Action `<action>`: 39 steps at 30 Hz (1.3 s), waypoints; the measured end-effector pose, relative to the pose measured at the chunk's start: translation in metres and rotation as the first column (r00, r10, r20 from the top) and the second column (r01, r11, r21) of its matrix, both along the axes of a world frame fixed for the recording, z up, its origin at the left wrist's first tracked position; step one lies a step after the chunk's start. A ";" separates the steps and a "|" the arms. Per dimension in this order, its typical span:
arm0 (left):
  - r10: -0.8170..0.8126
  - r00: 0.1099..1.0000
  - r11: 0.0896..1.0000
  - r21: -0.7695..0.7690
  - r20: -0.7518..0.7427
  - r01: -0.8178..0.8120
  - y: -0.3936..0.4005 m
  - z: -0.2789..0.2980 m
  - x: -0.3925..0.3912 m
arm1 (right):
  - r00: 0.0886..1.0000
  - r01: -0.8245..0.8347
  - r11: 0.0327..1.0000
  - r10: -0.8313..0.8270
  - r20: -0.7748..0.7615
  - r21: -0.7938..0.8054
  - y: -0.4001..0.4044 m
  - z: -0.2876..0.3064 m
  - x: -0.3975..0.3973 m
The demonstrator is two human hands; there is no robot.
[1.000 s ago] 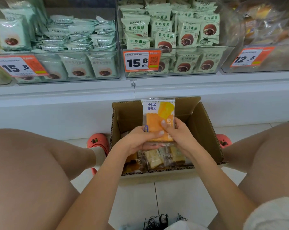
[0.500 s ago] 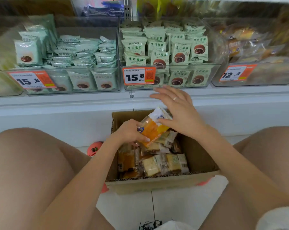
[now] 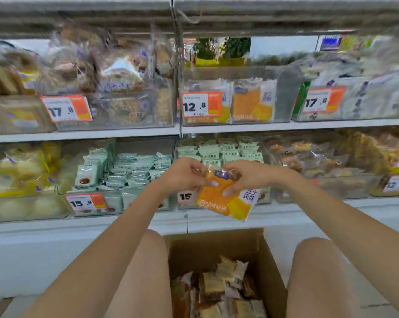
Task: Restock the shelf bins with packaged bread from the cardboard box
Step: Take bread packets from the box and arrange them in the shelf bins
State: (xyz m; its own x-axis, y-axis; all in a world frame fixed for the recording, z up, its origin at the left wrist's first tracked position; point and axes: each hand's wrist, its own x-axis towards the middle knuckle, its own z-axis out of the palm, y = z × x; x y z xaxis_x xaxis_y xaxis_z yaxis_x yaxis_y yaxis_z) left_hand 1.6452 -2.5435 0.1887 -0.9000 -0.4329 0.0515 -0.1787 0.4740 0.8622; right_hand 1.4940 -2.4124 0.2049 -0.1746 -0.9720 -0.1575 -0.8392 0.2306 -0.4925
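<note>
The clear bin (image 3: 283, 92) behind the 12.8 tag (image 3: 202, 104) holds orange bread packs (image 3: 253, 99) at its front left; its right side and top stand open.

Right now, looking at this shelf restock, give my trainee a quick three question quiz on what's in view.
1. True or false: both hands hold the orange bread packet.
2. Which price tag is on the bin holding matching orange packets: A 17.8, B 12.8, C 15.8?
3. Fill in: the cardboard box sits between the person's ____.

Key: 1 true, left hand and right hand pinch it. 2 B, the upper middle bin. 3 knees.
</note>
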 end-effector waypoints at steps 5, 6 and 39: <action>0.166 0.959 0.985 0.082 -0.230 -0.151 -0.012 0.063 -0.032 | 0.985 0.158 0.961 -0.139 0.099 -0.225 0.008 0.072 -0.040; 0.211 0.925 0.977 0.073 -0.315 -0.198 -0.019 0.074 -0.039 | 0.979 0.200 0.934 -0.179 0.095 -0.296 0.011 0.092 -0.048; 0.106 0.726 0.052 -0.725 -0.680 -0.687 -0.104 0.086 -0.190 | 0.707 0.706 0.708 -0.701 -0.096 0.028 -0.205 0.168 -0.303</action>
